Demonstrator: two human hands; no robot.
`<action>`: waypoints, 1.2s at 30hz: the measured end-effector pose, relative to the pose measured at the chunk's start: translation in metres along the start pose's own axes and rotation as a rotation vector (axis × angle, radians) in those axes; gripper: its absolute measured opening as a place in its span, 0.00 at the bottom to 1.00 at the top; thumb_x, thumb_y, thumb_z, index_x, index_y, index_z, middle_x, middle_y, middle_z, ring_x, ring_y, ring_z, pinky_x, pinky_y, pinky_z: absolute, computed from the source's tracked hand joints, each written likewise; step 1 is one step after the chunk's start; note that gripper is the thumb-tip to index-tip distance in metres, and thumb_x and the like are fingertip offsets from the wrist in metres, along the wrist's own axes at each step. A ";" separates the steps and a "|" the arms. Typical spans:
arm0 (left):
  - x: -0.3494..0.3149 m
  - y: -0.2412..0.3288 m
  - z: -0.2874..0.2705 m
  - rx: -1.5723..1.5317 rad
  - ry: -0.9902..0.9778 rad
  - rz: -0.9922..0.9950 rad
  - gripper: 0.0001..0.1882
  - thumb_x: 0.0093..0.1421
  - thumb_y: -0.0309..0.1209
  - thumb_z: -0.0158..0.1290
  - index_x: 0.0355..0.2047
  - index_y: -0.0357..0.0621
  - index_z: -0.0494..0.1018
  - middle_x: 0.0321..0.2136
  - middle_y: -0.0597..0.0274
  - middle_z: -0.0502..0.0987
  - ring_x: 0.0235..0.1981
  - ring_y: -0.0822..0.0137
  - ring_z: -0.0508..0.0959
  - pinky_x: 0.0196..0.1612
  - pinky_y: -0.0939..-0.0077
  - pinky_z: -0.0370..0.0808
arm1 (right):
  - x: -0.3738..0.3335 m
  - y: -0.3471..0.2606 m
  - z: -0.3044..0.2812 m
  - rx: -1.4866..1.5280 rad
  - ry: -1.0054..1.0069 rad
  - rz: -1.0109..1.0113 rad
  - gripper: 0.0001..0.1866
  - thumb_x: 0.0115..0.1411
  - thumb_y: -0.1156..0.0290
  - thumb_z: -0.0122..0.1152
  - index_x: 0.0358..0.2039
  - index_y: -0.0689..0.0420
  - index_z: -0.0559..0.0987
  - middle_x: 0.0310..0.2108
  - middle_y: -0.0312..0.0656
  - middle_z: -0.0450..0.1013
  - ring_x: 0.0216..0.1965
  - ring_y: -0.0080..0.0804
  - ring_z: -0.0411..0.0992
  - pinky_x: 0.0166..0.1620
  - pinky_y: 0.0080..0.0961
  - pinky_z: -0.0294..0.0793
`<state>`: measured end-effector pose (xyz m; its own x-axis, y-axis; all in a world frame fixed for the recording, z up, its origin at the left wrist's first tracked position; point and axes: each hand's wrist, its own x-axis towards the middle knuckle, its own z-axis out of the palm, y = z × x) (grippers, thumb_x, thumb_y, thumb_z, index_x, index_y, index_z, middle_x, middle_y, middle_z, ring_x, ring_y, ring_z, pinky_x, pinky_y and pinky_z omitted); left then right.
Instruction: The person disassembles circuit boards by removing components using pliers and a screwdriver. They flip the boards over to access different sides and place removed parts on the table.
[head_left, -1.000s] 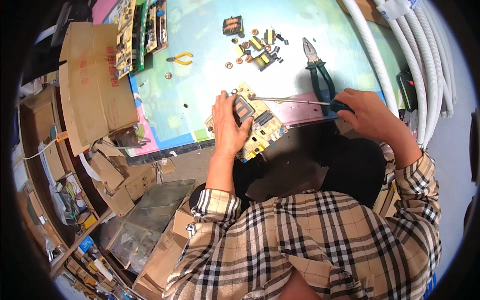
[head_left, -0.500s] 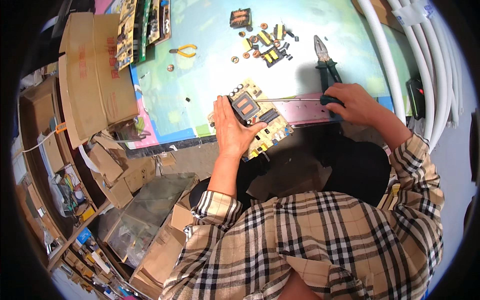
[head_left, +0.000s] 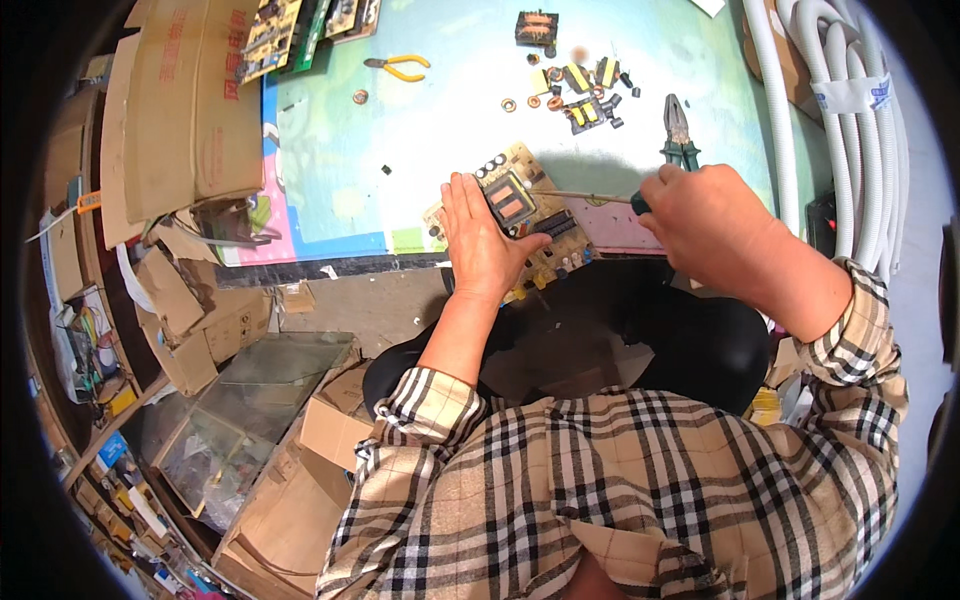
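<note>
A tan circuit board [head_left: 575, 245] lies at the table's near edge, its lower corner jutting past it. My left hand [head_left: 480, 245] presses on the board, fingers straight along its left side and thumb across its lower part. Beside those fingers sits a square transformer [head_left: 510, 200] with a copper-coloured middle. My right hand [head_left: 715, 225] is closed round the dark green handle of a screwdriver [head_left: 585, 196]. Its long shaft points left, the tip reaching the transformer's right side; exact contact is unclear. Just beyond my right hand lie pliers [head_left: 678, 130] with dark green handles.
Loose coils and small transformers [head_left: 585, 100] are heaped farther back, near a larger transformer [head_left: 537, 28]. Yellow-handled cutters [head_left: 400, 68] lie to the left. More circuit boards [head_left: 272, 38] lean by a cardboard box [head_left: 190, 110]. White corrugated hoses [head_left: 840, 120] hang at the right.
My right hand has risen and turned with the screwdriver, whose shaft looks shorter now. The left hand stays on the circuit board. The whole view has shifted slightly.
</note>
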<state>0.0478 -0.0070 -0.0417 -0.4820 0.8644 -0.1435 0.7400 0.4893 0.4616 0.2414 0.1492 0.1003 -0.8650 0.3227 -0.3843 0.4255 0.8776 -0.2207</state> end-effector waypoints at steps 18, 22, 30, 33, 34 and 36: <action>0.016 -0.018 0.009 0.175 -0.038 0.016 0.62 0.35 0.50 0.71 0.62 0.26 0.51 0.63 0.33 0.53 0.66 0.44 0.52 0.67 0.58 0.52 | -0.017 0.037 -0.023 -0.001 0.058 0.181 0.14 0.54 0.64 0.61 0.28 0.64 0.80 0.27 0.55 0.75 0.31 0.53 0.74 0.38 0.41 0.73; 0.025 -0.019 -0.014 0.249 -0.141 0.010 0.52 0.40 0.46 0.70 0.59 0.31 0.57 0.62 0.41 0.57 0.64 0.46 0.56 0.66 0.52 0.50 | -0.073 0.064 0.001 0.313 0.155 0.338 0.15 0.56 0.63 0.60 0.31 0.65 0.78 0.24 0.59 0.71 0.30 0.56 0.71 0.35 0.43 0.69; 0.040 -0.026 -0.012 0.187 -0.108 0.155 0.32 0.44 0.38 0.67 0.46 0.37 0.69 0.46 0.46 0.69 0.47 0.46 0.71 0.51 0.55 0.70 | -0.118 0.038 0.084 0.909 0.271 0.487 0.14 0.60 0.64 0.57 0.29 0.65 0.74 0.19 0.47 0.66 0.22 0.34 0.64 0.31 0.31 0.66; 0.040 -0.022 -0.016 0.200 -0.099 0.180 0.30 0.43 0.36 0.68 0.44 0.36 0.70 0.44 0.45 0.69 0.46 0.45 0.71 0.50 0.56 0.70 | -0.120 0.036 0.101 0.994 0.252 0.502 0.13 0.59 0.65 0.56 0.29 0.64 0.74 0.19 0.46 0.66 0.23 0.33 0.64 0.31 0.30 0.65; 0.038 -0.018 -0.017 0.200 -0.092 0.186 0.30 0.43 0.35 0.68 0.44 0.35 0.70 0.44 0.45 0.69 0.46 0.44 0.71 0.50 0.57 0.70 | -0.120 0.035 0.105 0.992 0.277 0.499 0.13 0.59 0.65 0.56 0.29 0.65 0.73 0.19 0.45 0.66 0.22 0.32 0.63 0.31 0.29 0.65; 0.028 -0.010 -0.021 0.224 0.023 0.272 0.29 0.41 0.33 0.68 0.42 0.34 0.69 0.43 0.44 0.69 0.46 0.44 0.70 0.50 0.57 0.70 | -0.120 0.033 0.103 0.977 0.310 0.494 0.13 0.59 0.66 0.56 0.28 0.65 0.73 0.18 0.45 0.66 0.22 0.32 0.62 0.30 0.29 0.65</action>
<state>0.0171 0.0100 -0.0322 -0.2615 0.9650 -0.0208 0.9262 0.2569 0.2760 0.3867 0.1027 0.0470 -0.5157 0.7494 -0.4152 0.6461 0.0219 -0.7629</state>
